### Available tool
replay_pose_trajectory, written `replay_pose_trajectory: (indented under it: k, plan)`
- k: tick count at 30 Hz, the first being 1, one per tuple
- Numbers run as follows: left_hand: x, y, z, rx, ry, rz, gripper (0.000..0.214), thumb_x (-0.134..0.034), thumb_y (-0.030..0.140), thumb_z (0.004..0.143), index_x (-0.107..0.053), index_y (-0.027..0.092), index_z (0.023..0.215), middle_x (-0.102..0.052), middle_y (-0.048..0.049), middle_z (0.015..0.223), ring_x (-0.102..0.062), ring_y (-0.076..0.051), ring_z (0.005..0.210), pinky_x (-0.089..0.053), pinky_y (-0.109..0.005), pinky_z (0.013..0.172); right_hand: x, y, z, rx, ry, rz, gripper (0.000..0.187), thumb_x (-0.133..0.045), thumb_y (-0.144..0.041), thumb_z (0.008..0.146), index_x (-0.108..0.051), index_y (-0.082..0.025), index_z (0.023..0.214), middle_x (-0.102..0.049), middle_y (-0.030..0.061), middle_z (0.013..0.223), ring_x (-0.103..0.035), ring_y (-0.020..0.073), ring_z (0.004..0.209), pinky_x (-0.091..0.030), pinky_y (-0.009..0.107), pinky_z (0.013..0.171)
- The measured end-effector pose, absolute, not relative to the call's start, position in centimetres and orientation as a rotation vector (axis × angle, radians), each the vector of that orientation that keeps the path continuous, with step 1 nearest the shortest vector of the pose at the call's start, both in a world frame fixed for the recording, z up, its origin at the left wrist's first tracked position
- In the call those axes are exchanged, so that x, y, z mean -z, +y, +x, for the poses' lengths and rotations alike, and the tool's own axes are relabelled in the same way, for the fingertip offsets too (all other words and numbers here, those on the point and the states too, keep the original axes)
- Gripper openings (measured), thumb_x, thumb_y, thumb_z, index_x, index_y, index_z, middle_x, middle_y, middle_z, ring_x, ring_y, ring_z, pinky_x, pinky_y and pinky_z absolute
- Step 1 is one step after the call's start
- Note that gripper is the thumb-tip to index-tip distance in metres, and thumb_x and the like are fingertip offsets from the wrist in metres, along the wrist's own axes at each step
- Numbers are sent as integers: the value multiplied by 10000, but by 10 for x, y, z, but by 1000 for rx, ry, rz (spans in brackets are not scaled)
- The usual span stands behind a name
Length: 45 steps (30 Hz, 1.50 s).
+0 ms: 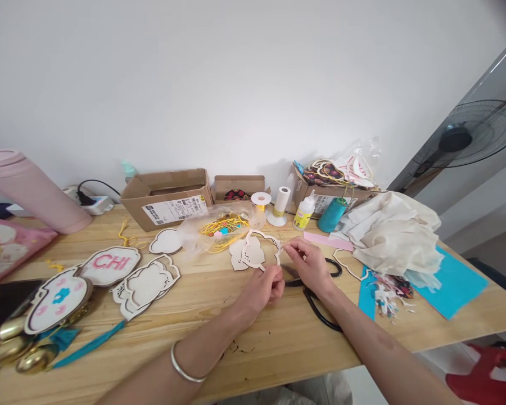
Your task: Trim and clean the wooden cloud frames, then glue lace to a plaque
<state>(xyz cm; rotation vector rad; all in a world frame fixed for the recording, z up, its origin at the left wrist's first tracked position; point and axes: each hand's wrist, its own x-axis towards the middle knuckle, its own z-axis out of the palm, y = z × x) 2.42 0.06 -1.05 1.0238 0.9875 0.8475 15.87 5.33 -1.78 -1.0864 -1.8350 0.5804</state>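
While pinching the scalloped wooden cutout (259, 232) at frame centre with left hand (274, 281), right hand (307, 261) fingertips drawn narrow beside it (cannot tell whether holding anything), could snap thin rim by oversqueezing, or nudge black scissors (295, 282) by lowering right hand.

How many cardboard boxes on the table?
3: a large labelled box at left, a smaller box in the middle, and an overfilled box at right, behind the teal thread cone. More could be hidden.
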Motion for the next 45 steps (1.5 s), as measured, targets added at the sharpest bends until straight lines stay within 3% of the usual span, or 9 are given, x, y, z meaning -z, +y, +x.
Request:
replay_pose_trajectory:
  k: [3, 6, 14, 18, 24, 28, 34, 40, 45]
  plan:
    - [12, 2, 24, -851, 1009, 1042, 285, -298, 270, 768, -188, 204, 513, -228, 78, 341, -141, -60, 361, -106, -228, 380, 13, 51, 159, -595, -1831, -1176, 290, -407, -350, 844, -618, -169, 763, -608, 25, 700, -529, 123, 621, -404, 233, 552]
    - [11, 1, 25, -829, 1049, 1115, 287, -297, 277, 769, -193, 204, 512, -243, 74, 349, -160, -61, 366, -120, -232, 389, 10, 47, 157, -402, -1912, -1244, 244, -500, -383, 786, -606, -165, 754, -593, 18, 644, -503, 122, 565, -376, 230, 506]
    - [7, 1, 25, -792, 1044, 1165, 304, -303, 298, 768, -193, 207, 500, -204, 73, 345, -132, -64, 364, -102, -245, 394, 8, 44, 160, 203, -2146, -1097, 250, -404, -230, 855, -536, -170, 652, -566, 52, 654, -472, 144, 620, -346, 250, 545]
    - [7, -1, 25, -775, 1046, 1200, 302, -306, 287, 770, -203, 204, 499, -232, 72, 340, -150, -62, 361, -111, -244, 394, 9, 49, 168, 165, -2037, -1158, 237, -411, -234, 856, -523, -178, 654, -541, 37, 644, -467, 142, 625, -344, 250, 552]
    - [5, -2, 24, -776, 1005, 1154, 307, -310, 280, 759, -177, 206, 491, -229, 74, 327, -135, -60, 356, -94, -243, 389, 8, 52, 171, -191, -1888, -1142, 233, -429, -289, 852, -558, -173, 698, -511, 3, 587, -453, 117, 545, -367, 236, 505]
    - [7, 0, 21, -803, 944, 1098, 295, -322, 273, 745, -180, 208, 495, -211, 78, 331, -121, -62, 362, -84, -242, 395, 7, 52, 168, -294, -1910, -992, 210, -535, -356, 787, -617, -172, 846, -595, 31, 684, -514, 130, 605, -409, 241, 509]
    - [13, 3, 16, -832, 828, 1071, 327, -330, 313, 766, -201, 203, 487, -207, 77, 342, -137, -59, 364, -109, -237, 405, 12, 52, 168, -125, -2002, -915, 202, -504, -258, 819, -629, -187, 677, -626, 50, 705, -550, 140, 655, -440, 266, 582]
    - [11, 9, 16, -1001, 941, 1240, 397, -312, 511, 788, -420, 173, 610, -365, 54, 404, -294, -74, 386, -218, -222, 425, 6, 42, 164, 173, -2082, -942, 267, -445, -217, 848, -569, -184, 614, -607, 47, 654, -525, 128, 604, -396, 241, 533]
    - [6, 7, 20, -1027, 1086, 1374, 410, -292, 495, 813, -482, 155, 683, -466, 23, 485, -403, -101, 451, -334, -239, 483, 8, 39, 160, 222, -2129, -944, 260, -421, -206, 857, -550, -181, 633, -594, 34, 657, -498, 121, 608, -374, 234, 542]
